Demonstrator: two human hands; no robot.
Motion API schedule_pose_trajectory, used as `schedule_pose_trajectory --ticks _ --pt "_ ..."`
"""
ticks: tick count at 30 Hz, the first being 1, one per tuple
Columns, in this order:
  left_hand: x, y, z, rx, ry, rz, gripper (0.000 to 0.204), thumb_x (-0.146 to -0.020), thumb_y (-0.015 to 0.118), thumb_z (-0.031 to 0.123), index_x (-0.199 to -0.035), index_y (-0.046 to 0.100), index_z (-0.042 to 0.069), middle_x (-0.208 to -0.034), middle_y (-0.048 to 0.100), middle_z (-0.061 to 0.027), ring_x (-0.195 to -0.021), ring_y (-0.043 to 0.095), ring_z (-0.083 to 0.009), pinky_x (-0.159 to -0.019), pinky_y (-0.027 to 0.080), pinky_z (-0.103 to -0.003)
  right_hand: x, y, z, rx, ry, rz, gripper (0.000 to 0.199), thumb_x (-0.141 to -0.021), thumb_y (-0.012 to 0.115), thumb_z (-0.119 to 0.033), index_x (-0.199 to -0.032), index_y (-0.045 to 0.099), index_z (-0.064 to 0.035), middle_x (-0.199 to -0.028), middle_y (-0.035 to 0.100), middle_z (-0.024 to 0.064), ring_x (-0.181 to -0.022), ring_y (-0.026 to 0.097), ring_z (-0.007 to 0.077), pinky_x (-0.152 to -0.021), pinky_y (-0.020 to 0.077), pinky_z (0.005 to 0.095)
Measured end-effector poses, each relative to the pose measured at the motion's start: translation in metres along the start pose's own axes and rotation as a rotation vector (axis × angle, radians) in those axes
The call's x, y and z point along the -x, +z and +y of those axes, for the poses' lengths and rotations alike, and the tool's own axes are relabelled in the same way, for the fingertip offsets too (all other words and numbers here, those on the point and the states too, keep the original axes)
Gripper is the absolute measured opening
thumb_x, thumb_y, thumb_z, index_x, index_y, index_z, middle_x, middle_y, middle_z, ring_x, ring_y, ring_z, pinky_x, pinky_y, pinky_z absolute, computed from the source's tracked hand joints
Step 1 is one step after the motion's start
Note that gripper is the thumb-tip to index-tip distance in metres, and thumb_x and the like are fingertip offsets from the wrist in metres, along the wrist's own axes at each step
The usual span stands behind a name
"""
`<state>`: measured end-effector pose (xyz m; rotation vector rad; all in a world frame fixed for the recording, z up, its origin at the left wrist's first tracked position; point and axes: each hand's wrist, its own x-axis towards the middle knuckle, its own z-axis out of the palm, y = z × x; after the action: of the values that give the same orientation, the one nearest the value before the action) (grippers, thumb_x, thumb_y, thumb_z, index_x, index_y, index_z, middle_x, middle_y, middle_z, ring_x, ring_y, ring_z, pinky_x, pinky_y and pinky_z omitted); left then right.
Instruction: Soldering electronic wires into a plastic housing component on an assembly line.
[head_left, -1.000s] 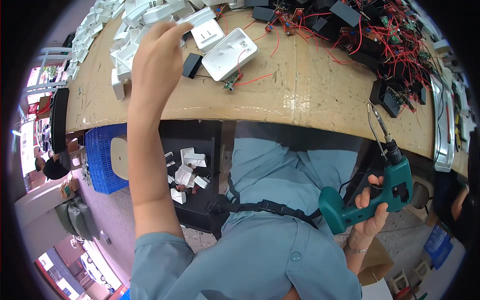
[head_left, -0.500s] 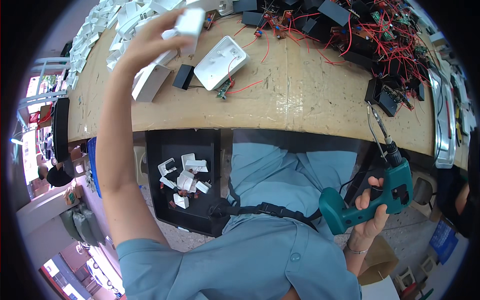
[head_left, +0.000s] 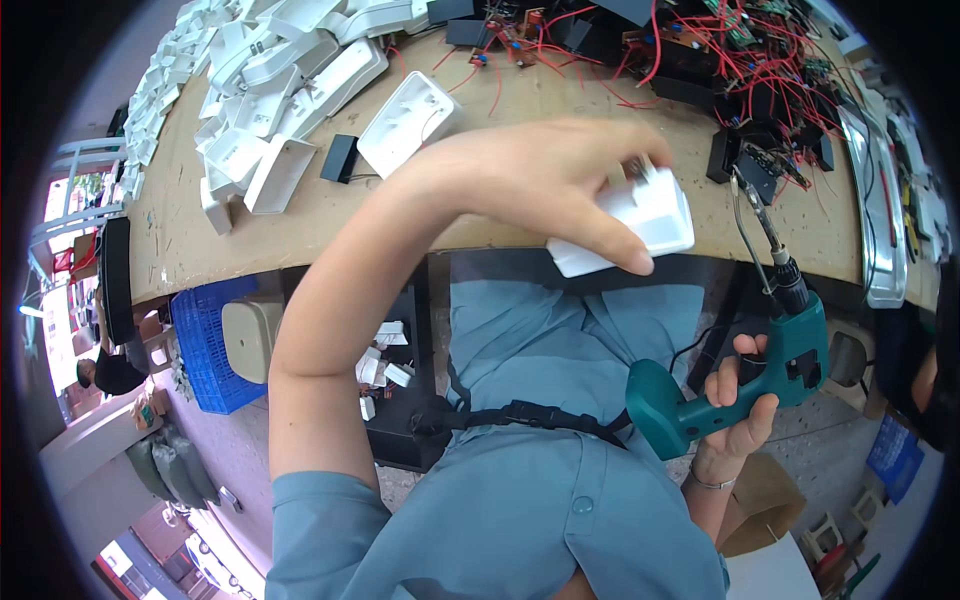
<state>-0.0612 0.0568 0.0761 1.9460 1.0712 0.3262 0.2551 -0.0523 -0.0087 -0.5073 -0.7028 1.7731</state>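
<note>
My left hand (head_left: 560, 185) reaches across in front of me, slightly blurred, closed on a white plastic case (head_left: 655, 215). The case is tilted, above the near edge of the table, with its smooth side toward me. In my right hand (head_left: 745, 415) is a green soldering gun (head_left: 700, 422), gripped by its handle, its metal tip pointing away toward the table edge. A small black box with a bare circuit board (head_left: 768, 165) lies just beyond the tip. Left of my left wrist rests an open white case (head_left: 395, 130), partly covered by my forearm, beside a black block (head_left: 340, 158).
White plastic cases (head_left: 280, 100) are heaped at the far left. Black boxes, circuit boards and red wires (head_left: 690, 70) pile up at the far right, next to a metal tray (head_left: 872, 220). Below the table's left part, a black bin (head_left: 400, 430) holds white pieces; a blue crate (head_left: 215, 350) stands left.
My left hand has swung from the heap at the far left toward the right, carrying the white case to in front of me. My right hand with the soldering gun has hardly moved.
</note>
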Motion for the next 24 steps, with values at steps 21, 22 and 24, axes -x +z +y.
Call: schedule_pose_trajectory --ticks 21,22,24 --pt "-0.004 0.003 -0.018 -0.3 0.184 0.5 0.031 -0.088 0.065 0.024 -0.107 0.064 -0.001 -0.107 0.064 -0.0158 -0.095 0.062 -0.0251 -0.081 0.049 -0.032 -0.018 0.015 0.01 -0.121 0.071 -0.115 0.069 -0.086 0.069 -0.03 -0.137 0.034 0.001 -0.132 0.048 0.0174 -0.073 0.052 0.012 -0.063 0.0454 0.0257" --pt "0.003 -0.009 -0.017 -0.299 0.188 0.497 0.031 -0.088 0.065 0.024 -0.107 0.064 -0.001 -0.107 0.064 -0.0158 -0.095 0.062 -0.0251 -0.081 0.049 -0.032 -0.016 0.014 0.009 -0.125 0.067 -0.113 0.069 -0.086 0.069 -0.03 -0.136 0.034 0.0011 -0.132 0.048 0.0175 -0.073 0.052 0.012 -0.063 0.0455 0.0258" --pt "0.014 -0.036 -0.017 -0.906 0.156 0.482 0.02 -0.083 0.061 0.013 -0.096 0.069 0.001 -0.089 0.065 -0.0143 -0.078 0.064 -0.0258 -0.07 0.051 -0.034 -0.016 0.012 0.008 -0.119 0.064 -0.11 0.069 -0.086 0.068 -0.03 -0.137 0.033 0.0012 -0.132 0.048 0.0175 -0.073 0.052 0.0121 -0.063 0.0455 0.0258"
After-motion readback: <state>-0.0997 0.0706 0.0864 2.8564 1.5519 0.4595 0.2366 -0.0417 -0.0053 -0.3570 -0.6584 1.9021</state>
